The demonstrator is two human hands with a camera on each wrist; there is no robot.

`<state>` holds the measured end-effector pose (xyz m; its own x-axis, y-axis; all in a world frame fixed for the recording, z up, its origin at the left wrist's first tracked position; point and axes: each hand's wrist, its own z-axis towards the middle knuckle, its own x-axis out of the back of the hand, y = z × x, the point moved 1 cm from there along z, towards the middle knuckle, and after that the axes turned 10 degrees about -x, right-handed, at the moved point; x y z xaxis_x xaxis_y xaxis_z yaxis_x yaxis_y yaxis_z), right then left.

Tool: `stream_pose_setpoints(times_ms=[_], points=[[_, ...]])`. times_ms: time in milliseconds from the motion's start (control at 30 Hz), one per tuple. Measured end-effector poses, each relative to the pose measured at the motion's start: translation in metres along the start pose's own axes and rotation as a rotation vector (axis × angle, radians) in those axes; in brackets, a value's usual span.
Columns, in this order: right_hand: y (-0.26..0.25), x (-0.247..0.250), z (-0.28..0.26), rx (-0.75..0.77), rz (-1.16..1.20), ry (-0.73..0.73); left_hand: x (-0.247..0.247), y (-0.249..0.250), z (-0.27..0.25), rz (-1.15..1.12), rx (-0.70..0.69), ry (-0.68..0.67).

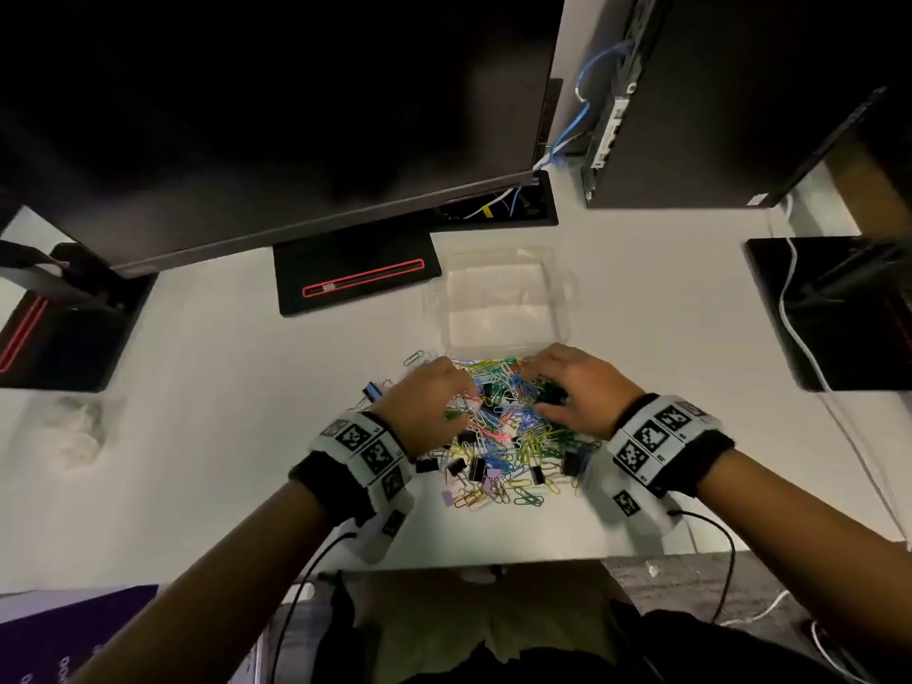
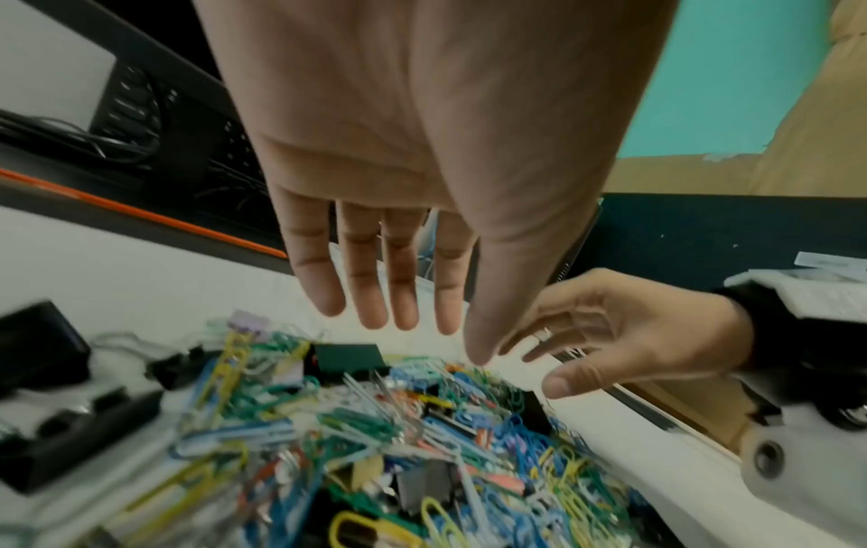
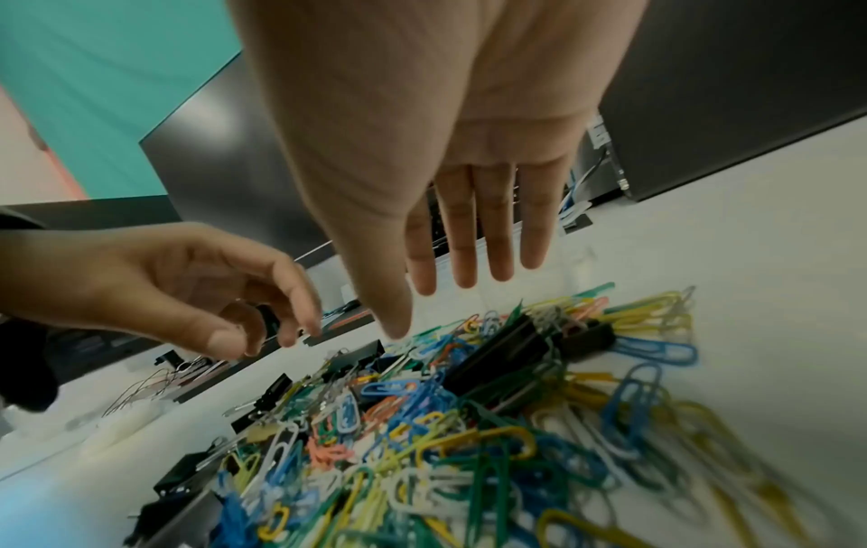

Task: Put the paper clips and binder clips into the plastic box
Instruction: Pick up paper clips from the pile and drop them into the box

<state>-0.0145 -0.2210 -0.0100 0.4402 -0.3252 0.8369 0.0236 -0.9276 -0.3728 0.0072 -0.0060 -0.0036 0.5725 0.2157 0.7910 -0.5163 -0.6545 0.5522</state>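
A heap of coloured paper clips [image 1: 508,427] mixed with black binder clips [image 1: 476,469] lies on the white desk [image 1: 222,387]. Just beyond it stands the clear plastic box [image 1: 560,308], which looks empty. My left hand [image 1: 424,397] hovers over the heap's left side, my right hand [image 1: 577,387] over its right side. In the left wrist view my left hand [image 2: 424,333] shows straight fingers holding nothing above the paper clips [image 2: 422,445] and a binder clip [image 2: 347,357]. In the right wrist view my right hand [image 3: 431,307] is likewise flat and empty above the paper clips [image 3: 469,445] and a binder clip [image 3: 506,356].
A monitor [image 1: 271,116] on a black stand base [image 1: 355,278] is behind the box. A computer tower [image 1: 715,116] stands at the back right. Other black stands [image 1: 64,328] [image 1: 829,308] flank the desk. A stray blue binder clip [image 1: 371,390] lies left of the heap.
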Motion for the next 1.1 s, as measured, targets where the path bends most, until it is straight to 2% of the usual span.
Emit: stream_pose_setpoints(times_ms=[300, 500, 767, 933, 1100], points=[[0.001, -0.018, 0.026, 0.088, -0.114, -0.031, -0.013, 0.001, 0.037, 0.140, -0.084, 0.015], [0.004, -0.024, 0.028, 0.124, -0.151, 0.006, -0.016, -0.001, 0.048, 0.160, -0.147, -0.074], [0.013, -0.018, 0.036, 0.152, -0.105, 0.023, -0.020, -0.014, 0.060, 0.341, -0.192, -0.149], [0.017, -0.010, 0.034, 0.168, -0.065, 0.089, -0.017, -0.016, 0.059, 0.251, -0.163, -0.129], [0.017, -0.003, 0.029, 0.164, 0.123, 0.167, -0.014, -0.021, 0.059, 0.160, -0.128, -0.084]])
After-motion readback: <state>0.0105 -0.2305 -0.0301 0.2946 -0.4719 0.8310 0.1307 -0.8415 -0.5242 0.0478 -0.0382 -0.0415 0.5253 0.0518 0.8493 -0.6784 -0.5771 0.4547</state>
